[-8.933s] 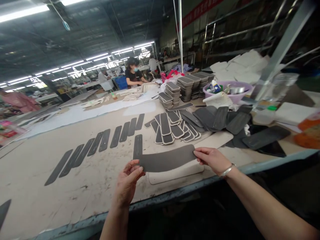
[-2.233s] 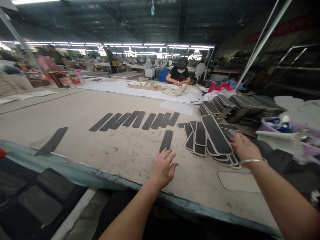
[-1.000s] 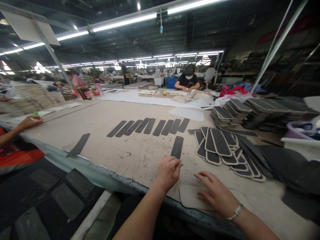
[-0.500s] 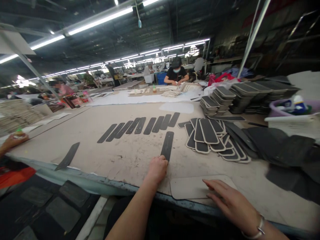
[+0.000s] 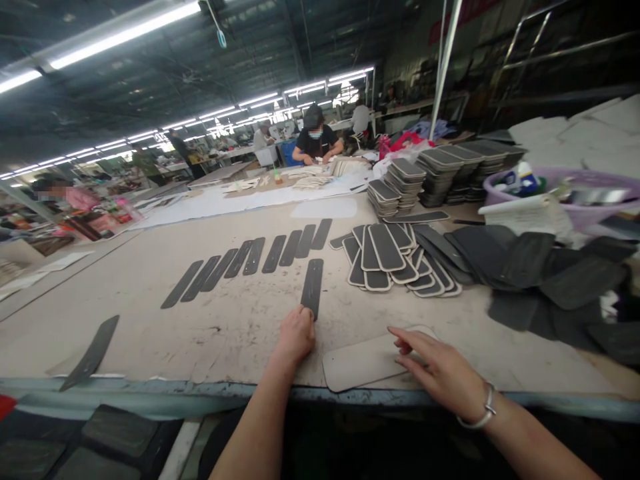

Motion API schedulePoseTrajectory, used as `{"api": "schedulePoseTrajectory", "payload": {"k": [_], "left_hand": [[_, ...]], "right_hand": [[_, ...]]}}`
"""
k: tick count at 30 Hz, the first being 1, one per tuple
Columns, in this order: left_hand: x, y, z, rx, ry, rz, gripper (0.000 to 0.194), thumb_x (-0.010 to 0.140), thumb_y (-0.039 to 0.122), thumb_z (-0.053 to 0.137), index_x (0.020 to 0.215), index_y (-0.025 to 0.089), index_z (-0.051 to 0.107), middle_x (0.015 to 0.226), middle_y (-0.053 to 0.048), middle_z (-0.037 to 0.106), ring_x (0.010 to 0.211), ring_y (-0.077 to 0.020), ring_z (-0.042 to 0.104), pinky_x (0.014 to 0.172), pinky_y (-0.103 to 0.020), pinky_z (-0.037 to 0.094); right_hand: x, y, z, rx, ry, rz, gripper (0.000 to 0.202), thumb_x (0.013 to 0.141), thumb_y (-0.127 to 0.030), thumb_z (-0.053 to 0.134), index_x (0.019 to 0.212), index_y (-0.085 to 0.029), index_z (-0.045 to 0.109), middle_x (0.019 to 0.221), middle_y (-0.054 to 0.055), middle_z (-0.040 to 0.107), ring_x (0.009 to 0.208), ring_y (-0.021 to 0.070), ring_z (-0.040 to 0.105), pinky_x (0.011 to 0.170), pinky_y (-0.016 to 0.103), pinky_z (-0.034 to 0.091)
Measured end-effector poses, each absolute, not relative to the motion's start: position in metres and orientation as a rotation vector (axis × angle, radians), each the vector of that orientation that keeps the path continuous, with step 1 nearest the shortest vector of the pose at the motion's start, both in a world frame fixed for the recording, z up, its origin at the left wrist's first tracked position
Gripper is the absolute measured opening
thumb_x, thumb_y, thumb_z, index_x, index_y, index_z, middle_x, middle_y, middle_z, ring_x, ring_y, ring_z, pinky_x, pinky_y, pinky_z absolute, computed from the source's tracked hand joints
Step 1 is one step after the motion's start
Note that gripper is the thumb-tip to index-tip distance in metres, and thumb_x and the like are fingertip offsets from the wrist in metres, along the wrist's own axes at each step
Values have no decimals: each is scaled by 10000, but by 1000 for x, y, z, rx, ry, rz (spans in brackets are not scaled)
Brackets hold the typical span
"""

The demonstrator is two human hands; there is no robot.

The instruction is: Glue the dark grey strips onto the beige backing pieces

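Note:
My left hand (image 5: 297, 335) is closed, its curled fingers at the near end of a dark, round-cornered strip (image 5: 312, 283) that lies on the table. The exact grip is hidden under the knuckles. Over the right part of a pale, rounded panel (image 5: 355, 363) hovers my right hand (image 5: 437, 373), thumb and fingers apart, with a bracelet (image 5: 485, 408) at the wrist. I cannot tell whether its fingertips touch the panel. Beyond my left hand lies a slanting row of several similar dark strips (image 5: 274, 255).
A loose heap of dark pads with pale edges (image 5: 384, 248) lies right of centre, with neat stacks (image 5: 404, 181) behind it. Dark sheets (image 5: 515, 267) and a purple basin (image 5: 590, 217) are farther right. A single strip (image 5: 93, 353) overhangs the front edge. A person (image 5: 317, 140) works across the table.
The view has swung to the right, so the other person's hand at the far left has left the picture. The pale panel now slants slightly. My left hand stays at the strip.

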State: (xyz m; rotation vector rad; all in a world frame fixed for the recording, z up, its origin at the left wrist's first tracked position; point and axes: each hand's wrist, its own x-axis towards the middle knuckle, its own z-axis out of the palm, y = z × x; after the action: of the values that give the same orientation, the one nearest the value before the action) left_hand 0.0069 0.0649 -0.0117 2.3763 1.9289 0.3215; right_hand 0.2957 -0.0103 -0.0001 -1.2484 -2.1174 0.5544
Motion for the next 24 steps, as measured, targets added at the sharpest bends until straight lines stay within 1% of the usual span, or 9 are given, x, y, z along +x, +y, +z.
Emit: {"api": "schedulePoseTrajectory", "payload": {"k": [4, 7, 11, 13, 15, 17, 20, 22, 24], "left_hand": [[1, 61, 8, 2135, 1808, 722, 129, 825, 191, 414, 750, 174, 517, 779, -29, 519, 761, -159, 499, 710, -271, 374], [-1, 46, 32, 1818, 1443, 970, 138, 818, 261, 452, 727, 169, 499, 714, -7, 475, 681, -135, 457, 636, -246, 357], [3, 20, 51, 1293, 889, 1048, 162, 776, 305, 510, 706, 164, 472, 717, -7, 421, 640, -121, 421, 580, -243, 353], [8, 10, 52, 1133, 745, 1039, 180, 740, 312, 540, 676, 164, 461, 701, -11, 405, 634, -129, 423, 573, -254, 364], [13, 3, 51, 1049, 663, 1011, 194, 716, 317, 556, 652, 165, 454, 682, -13, 392, 625, -136, 423, 569, -266, 373], [16, -1, 49, 997, 612, 978, 201, 703, 319, 558, 637, 166, 445, 668, -14, 381, 610, -138, 417, 561, -274, 377], [19, -4, 47, 945, 589, 958, 216, 683, 327, 564, 624, 171, 427, 657, -10, 366, 596, -139, 412, 549, -279, 379], [18, -4, 46, 918, 595, 955, 222, 673, 332, 569, 625, 173, 421, 654, -7, 359, 589, -138, 409, 542, -277, 379], [17, -3, 45, 894, 599, 943, 216, 677, 325, 565, 627, 171, 423, 657, -8, 360, 587, -135, 409, 538, -273, 379]], "right_hand": [[294, -9, 2, -1262, -1998, 595, 423, 825, -293, 481, 1245, -249, 459, 973, 57, 618, 847, 167, 599, 785, 322, 503], [295, -2, 1, -1352, -1742, 742, 405, 815, -371, 502, 1192, -223, 508, 1023, 73, 614, 878, 182, 597, 806, 336, 501], [298, 11, -5, -1436, -1253, 1138, 497, 794, -461, 513, 1202, -177, 495, 1131, 110, 580, 961, 210, 582, 826, 346, 500], [298, 17, -9, -1420, -1077, 1303, 521, 800, -460, 506, 1225, -161, 475, 1173, 124, 555, 996, 208, 570, 837, 333, 494], [297, 21, -13, -1413, -1011, 1385, 524, 818, -456, 479, 1246, -153, 457, 1174, 126, 554, 1009, 191, 563, 825, 308, 493], [297, 22, -16, -1440, -1028, 1411, 500, 827, -462, 456, 1218, -152, 489, 1114, 115, 587, 976, 178, 572, 773, 285, 503], [298, 22, -17, -1491, -1105, 1424, 402, 786, -466, 512, 1034, -169, 620, 922, 66, 645, 828, 164, 597, 641, 255, 507], [298, 21, -16, -1502, -1158, 1435, 336, 738, -444, 574, 926, -180, 661, 783, 25, 644, 704, 141, 585, 571, 233, 485], [300, 20, -13, -1502, -1203, 1444, 295, 706, -415, 605, 887, -191, 670, 732, -1, 634, 650, 119, 562, 549, 215, 462]]}}
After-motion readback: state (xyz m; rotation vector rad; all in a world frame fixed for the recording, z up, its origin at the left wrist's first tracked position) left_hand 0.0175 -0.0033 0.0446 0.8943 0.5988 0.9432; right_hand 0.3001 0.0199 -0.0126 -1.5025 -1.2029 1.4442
